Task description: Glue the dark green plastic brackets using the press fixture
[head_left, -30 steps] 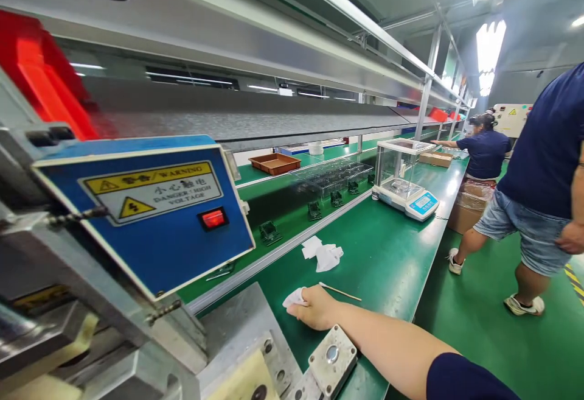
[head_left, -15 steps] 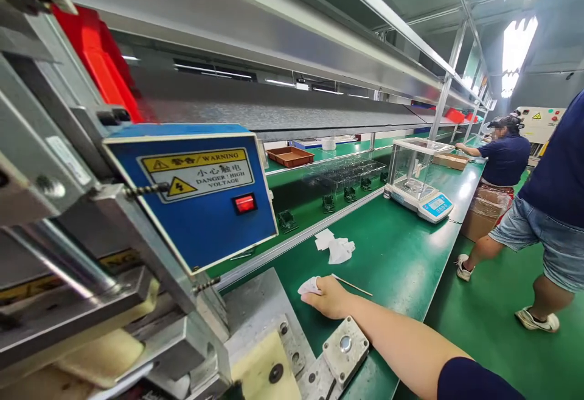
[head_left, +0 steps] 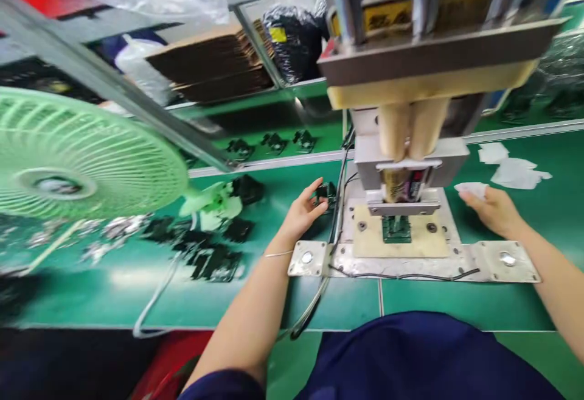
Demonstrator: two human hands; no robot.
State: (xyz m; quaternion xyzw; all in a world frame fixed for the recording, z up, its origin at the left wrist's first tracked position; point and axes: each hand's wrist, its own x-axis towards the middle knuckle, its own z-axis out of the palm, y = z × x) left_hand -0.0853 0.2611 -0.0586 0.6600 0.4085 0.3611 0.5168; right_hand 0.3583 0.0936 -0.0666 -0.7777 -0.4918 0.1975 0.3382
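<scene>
My right hand (head_left: 499, 212) is closed on a crumpled white wipe (head_left: 472, 189) at the right of a press (head_left: 406, 205). More white wipes (head_left: 515, 171) lie on the green bench just beyond it. To the press's left, my left hand (head_left: 302, 212) has its thumb and fingers closed round a small black plastic part (head_left: 326, 193), beside some cables. In the press fixture (head_left: 362, 245), a small dark green part (head_left: 396, 229) sits under the press head. Both forearms reach past the two round metal buttons on the base.
A green fan (head_left: 91, 162) stands at the left, blurred. Several black parts (head_left: 214, 260) lie on the bench beside it, and others (head_left: 274, 142) stand in a row on the back strip. Cardboard (head_left: 210, 65) and a black bag (head_left: 292, 41) sit on the shelf behind.
My view has swung left from the bench's right side to face the press. My left hand and the fan have come into view. The wipe is still in my right hand.
</scene>
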